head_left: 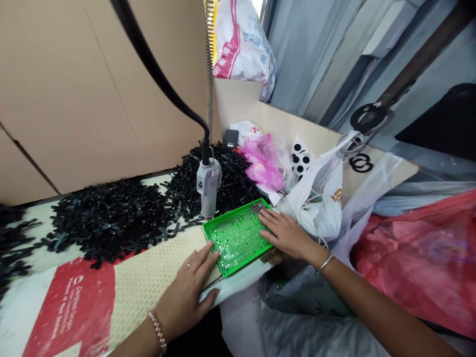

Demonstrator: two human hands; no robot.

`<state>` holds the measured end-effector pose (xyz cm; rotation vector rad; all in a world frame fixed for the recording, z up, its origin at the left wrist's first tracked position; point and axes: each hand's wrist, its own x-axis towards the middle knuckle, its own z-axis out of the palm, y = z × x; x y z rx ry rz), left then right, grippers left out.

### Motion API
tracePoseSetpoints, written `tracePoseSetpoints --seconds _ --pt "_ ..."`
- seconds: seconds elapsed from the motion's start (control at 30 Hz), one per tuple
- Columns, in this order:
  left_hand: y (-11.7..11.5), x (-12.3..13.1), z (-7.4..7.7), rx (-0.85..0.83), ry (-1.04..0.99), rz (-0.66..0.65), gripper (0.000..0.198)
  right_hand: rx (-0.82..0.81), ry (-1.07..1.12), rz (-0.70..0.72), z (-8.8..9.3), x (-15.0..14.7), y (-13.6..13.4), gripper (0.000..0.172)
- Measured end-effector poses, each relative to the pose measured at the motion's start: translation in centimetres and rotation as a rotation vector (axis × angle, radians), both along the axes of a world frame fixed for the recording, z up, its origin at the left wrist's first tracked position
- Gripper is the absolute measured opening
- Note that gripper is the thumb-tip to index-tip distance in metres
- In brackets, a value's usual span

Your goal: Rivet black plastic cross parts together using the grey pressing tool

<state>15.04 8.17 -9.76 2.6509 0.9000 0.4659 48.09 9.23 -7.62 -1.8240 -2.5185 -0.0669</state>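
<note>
A green perforated tray (227, 265) dotted with small metal screws lies at the table's front edge. My right hand (285, 231) rests flat on its right side, fingers spread, touching the screws. My left hand (186, 295) lies open on the honeycomb mat (147, 280) with its fingertips against the tray's left rim. A grey electric screwdriver (208, 188) hangs upright from a black cable just behind the tray.
Heaps of black plastic parts (111, 218) cover the table behind the mat. White (323, 198) and pink plastic bags (264, 161) crowd the right side, with a red bag (424, 258) lower right. Cardboard walls (82, 89) stand at the back.
</note>
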Motion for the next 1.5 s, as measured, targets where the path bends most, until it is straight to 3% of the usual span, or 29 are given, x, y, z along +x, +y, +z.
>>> tracePoseSetpoints --seconds 0.27,0.47,0.6,0.7,0.87,1.03,1.17,1.37,1.5 --pt "-0.1 0.1 0.0 -0.002 0.015 0.002 0.065 -0.025 0.031 0.118 -0.2 -2.8 1.0 0.055" --pt "0.0 0.2 0.2 -0.021 0.01 0.008 0.066 -0.016 0.013 0.058 -0.2 -0.3 2.0 0.052" --pt "0.0 0.2 0.2 -0.027 0.018 0.012 0.065 0.061 0.109 0.134 0.4 -1.7 2.6 0.04" --pt "0.0 0.2 0.1 -0.023 0.01 0.006 0.065 0.033 0.122 0.214 0.3 -3.0 3.1 0.038" --pt "-0.1 0.2 0.2 -0.01 -0.018 0.01 0.064 -0.011 0.02 0.144 0.0 -0.8 3.3 0.043" --pt "-0.1 0.1 0.2 0.01 -0.028 0.014 0.065 0.043 0.063 0.223 1.6 0.7 2.0 0.038" --pt "-0.1 0.1 0.2 0.021 -0.013 0.007 0.065 -0.074 0.122 0.384 2.4 0.7 1.0 0.037" --pt "-0.1 0.2 0.3 0.012 0.007 0.007 0.065 -0.069 0.095 0.352 3.3 3.2 0.8 0.046" --pt "-0.1 0.2 0.3 0.02 -0.003 0.011 0.065 -0.131 0.249 0.416 4.4 1.8 0.2 0.044"
